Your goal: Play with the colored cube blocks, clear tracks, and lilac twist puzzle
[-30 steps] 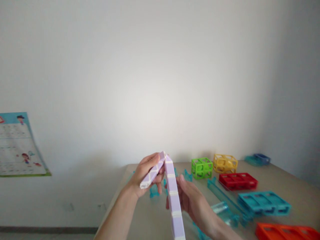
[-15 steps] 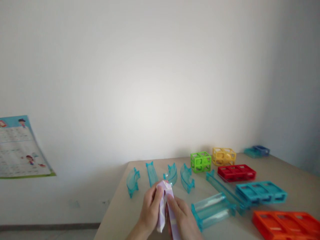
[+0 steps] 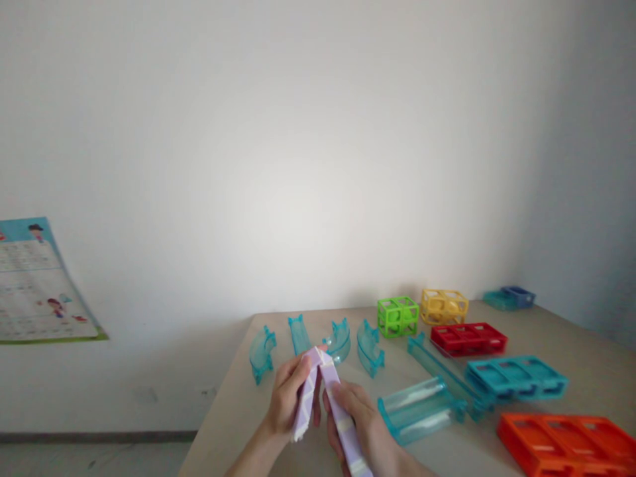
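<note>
A lavender strip with white lines, bent into an upside-down V, is held between my two hands above the table's front part. Its kind is unclear; it looks like folded paper or card. My left hand is closed on the left leg of the strip, thumb on top. Closed on the right leg, my right hand has its thumb pressed against the strip's face. Just beyond the fold lie a curved clear-blue track piece and a straight one.
On the table stand more curved pieces, a wide clear-blue piece, a green cube frame, a yellow frame, and red, teal and orange frames. A poster hangs on the wall.
My hands have moved apart a little, and the strip's two legs have spread wider. The left leg has swung left, showing more of the strip. The view has tipped slightly down.
</note>
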`<state>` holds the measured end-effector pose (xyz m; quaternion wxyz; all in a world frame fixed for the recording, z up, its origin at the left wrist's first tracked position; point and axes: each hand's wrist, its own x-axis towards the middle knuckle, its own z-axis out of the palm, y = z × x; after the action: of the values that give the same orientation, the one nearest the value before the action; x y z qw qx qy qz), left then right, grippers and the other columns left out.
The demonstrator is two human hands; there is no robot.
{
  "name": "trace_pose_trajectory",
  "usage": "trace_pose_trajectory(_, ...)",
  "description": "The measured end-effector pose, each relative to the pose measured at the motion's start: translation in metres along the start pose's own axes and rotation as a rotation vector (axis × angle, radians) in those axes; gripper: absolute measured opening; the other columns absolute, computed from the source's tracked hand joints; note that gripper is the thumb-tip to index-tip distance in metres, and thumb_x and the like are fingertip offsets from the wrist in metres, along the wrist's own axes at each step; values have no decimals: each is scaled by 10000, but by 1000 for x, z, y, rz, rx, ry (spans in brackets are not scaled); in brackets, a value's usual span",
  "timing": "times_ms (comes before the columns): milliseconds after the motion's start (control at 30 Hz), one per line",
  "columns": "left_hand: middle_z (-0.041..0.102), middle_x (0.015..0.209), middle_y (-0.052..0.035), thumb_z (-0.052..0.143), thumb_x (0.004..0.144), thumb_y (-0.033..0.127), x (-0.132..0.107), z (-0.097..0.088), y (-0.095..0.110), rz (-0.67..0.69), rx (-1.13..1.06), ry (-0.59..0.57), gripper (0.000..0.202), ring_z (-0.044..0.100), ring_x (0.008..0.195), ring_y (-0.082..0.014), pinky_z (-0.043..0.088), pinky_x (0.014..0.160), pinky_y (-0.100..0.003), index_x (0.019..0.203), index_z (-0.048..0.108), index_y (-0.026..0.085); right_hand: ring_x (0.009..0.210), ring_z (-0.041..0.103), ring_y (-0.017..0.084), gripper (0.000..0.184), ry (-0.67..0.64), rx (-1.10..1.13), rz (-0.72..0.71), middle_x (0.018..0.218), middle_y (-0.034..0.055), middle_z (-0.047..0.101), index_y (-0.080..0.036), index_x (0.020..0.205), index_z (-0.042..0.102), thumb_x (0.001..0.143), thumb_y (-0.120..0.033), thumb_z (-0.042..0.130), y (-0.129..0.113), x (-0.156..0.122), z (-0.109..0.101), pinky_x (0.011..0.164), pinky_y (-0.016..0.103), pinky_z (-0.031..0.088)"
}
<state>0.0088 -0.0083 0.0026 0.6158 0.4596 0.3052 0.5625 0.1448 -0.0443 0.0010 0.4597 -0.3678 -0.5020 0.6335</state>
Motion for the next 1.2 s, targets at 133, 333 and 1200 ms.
trace_pose_trajectory(133, 462, 518, 25, 564, 842, 420, 10, -12, -8, -128, -271, -174, 387, 409, 325, -86, 431, 259, -229, 1038, 675, 105, 210, 319, 97, 496, -171, 271, 121, 333, -46, 459, -176, 748, 534, 823, -646, 396, 2, 3, -1, 242, 190, 295)
trace_pose_trajectory(333, 485, 507, 29, 579, 840, 412, 13, -17, -7, -96, -199, -199, 399, 455, 334, -88, 396, 298, -192, 1063, 648, 89, 196, 329, 100, 484, -166, 365, 193, 320, -57, 460, -195, 759, 506, 795, -668, 411, 9, 6, 1, 228, 180, 300)
trace_pose_trajectory(1200, 687, 773, -54, 461, 905, 458, 6, -19, 18, 263, 842, -155, 447, 618, 768, -189, 462, 706, -239, 1117, 654, 115, 431, 406, 118, 448, 103, -86, 127, 504, -46, 427, -179, 744, 543, 797, -620, 480, 8, 4, -5, 443, 240, 280)
